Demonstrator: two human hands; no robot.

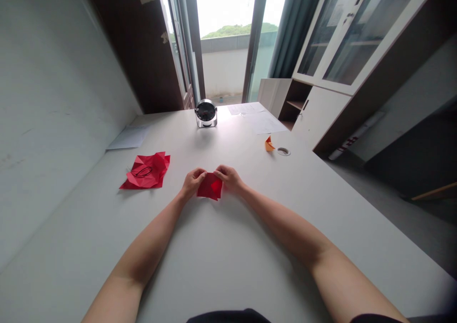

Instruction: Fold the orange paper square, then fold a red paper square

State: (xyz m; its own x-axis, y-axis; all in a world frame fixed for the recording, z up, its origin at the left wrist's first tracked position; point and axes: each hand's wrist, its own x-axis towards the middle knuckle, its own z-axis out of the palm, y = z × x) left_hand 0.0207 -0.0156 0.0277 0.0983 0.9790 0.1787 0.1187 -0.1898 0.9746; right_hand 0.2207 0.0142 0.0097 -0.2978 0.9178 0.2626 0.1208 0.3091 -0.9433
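Between my two hands is a small folded piece of red paper [208, 188], raised on its upper edge with its lower corners hanging toward me. My left hand [193, 180] pinches its upper left corner. At the upper right corner, the thumb and fingers of my right hand [228, 175] are closed on the same paper. A brighter red patch shows on its right side. Off to the left lie creased red sheets [159, 163] with a thin dark loop [144, 171] on top.
An orange folded paper piece [269, 144] and a white tape roll [283, 151] sit to the right. A round black device on a metal stand [206, 112] stands at the back. White papers [262, 121] lie at the far right, another sheet [127, 137] at left.
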